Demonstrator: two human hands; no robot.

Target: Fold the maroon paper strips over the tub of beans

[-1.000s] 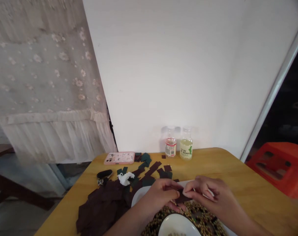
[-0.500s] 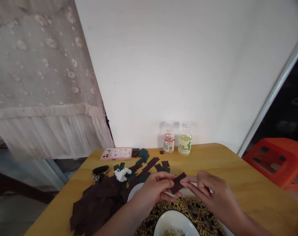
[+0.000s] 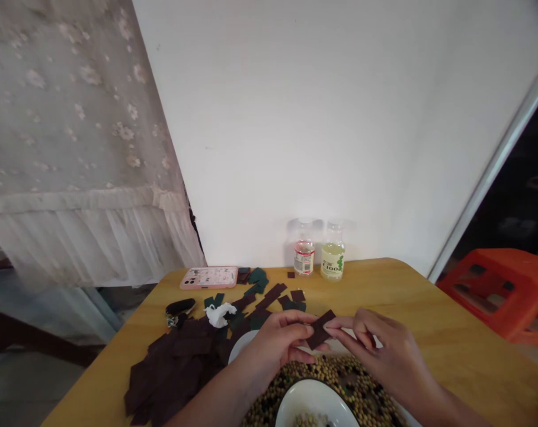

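Note:
A small dark brown rectangular piece [image 3: 321,330], flat like cloth or card, is held between both hands. My left hand [image 3: 287,338] pinches its left end between thumb and fingers. The thumb and forefinger of my right hand [image 3: 371,341] close on its right edge. Below the hands lies a spread of small yellow and dark round beads or beans [image 3: 269,394]; I cannot tell which. On top of it stands a white bowl [image 3: 291,398] with some pale ones inside, cut off by the lower edge of view.
Left on the wooden table [image 3: 447,332] lies a heap of dark brown pieces [image 3: 171,370]. Green and brown scraps, a crumpled white tissue [image 3: 219,315], black keyholder [image 3: 180,307] and pink phone [image 3: 209,277] lie beyond. Two bottles [image 3: 332,261] stand by the wall; a red stool [image 3: 500,290] is right.
Both hands keep their pinch on the brown piece, almost unmoved. The whole view has shifted very slightly.

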